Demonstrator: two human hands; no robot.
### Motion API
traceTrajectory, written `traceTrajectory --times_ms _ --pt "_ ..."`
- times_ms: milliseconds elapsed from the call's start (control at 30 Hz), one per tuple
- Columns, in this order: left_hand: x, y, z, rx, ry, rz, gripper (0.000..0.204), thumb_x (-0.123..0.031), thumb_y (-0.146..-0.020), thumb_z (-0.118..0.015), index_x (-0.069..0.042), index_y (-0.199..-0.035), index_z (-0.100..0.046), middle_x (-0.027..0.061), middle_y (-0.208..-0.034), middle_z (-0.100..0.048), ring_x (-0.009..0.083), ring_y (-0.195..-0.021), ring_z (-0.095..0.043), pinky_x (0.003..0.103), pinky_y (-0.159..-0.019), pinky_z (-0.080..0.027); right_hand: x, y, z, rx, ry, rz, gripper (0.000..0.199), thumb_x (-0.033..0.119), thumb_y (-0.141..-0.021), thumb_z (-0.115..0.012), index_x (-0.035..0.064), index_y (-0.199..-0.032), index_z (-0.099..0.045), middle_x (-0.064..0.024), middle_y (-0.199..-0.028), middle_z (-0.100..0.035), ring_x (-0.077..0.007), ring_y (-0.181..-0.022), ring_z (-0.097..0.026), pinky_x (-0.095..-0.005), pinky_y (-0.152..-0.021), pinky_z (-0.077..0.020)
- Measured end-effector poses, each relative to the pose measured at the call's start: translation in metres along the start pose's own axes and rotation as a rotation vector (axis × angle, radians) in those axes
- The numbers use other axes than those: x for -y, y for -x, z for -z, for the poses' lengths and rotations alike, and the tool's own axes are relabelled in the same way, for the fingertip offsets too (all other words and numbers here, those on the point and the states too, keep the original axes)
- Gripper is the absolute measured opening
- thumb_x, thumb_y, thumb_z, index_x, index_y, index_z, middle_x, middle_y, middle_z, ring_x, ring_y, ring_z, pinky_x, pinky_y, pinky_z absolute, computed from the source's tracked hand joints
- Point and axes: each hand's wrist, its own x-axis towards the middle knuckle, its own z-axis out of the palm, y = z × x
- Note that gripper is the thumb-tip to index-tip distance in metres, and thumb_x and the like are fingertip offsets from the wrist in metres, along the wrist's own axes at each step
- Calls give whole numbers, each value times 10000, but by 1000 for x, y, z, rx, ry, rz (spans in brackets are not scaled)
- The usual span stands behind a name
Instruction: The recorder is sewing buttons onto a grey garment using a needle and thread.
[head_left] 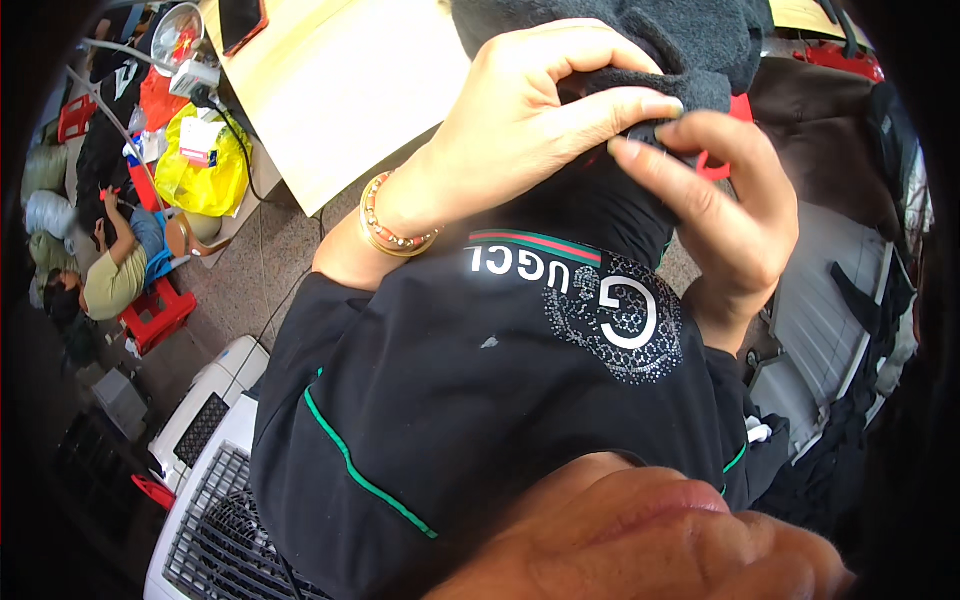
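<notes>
Head camera: single view, looking steeply down, sitting very close above the black garment, floor showing beyond.

Grey speckled floor, pale wooden tabletop, red plastic stool, white grilled appliance.

Bright daylight all over, soft and even, with no hard shadows. Strong glare on the pale tabletop, almost washed out to white. Sharp and clear in the middle: the sparkly patch on the black garment and the bead bracelet easy to see. Very dark folds in the black cloth, with little detail. Big blurry skin-coloured shape at the bottom edge, too close to be in focus. Round black border at every corner. Bent, squashed shapes near the rim, like the white grille at lower left. Small and fuzzy far-off things at upper left.
</notes>
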Motion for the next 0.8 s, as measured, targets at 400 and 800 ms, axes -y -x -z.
traceTrajectory --times_ms 400,800 --pt "3 -6 16 233 -302 -130 470 -63 -693 -844 21 -1109 -643 104 -1066 -648 202 -1009 -634 302 -899 -491 -36 8 -7 -127 -60 50 255 13 -562 -766 0 -812 -720 -69 -753 -570 -158 -617 -565 -252 -506 -416" --pt "16 0 6 -1 -380 -412 377 -60 -695 -819 8 -1031 -662 139 -961 -686 254 -867 -688 302 -733 -561 -45 8 0 30 -309 -62 302 -127 -681 -720 -23 -963 -692 -120 -918 -628 -162 -745 -604 -226 -598 -450"
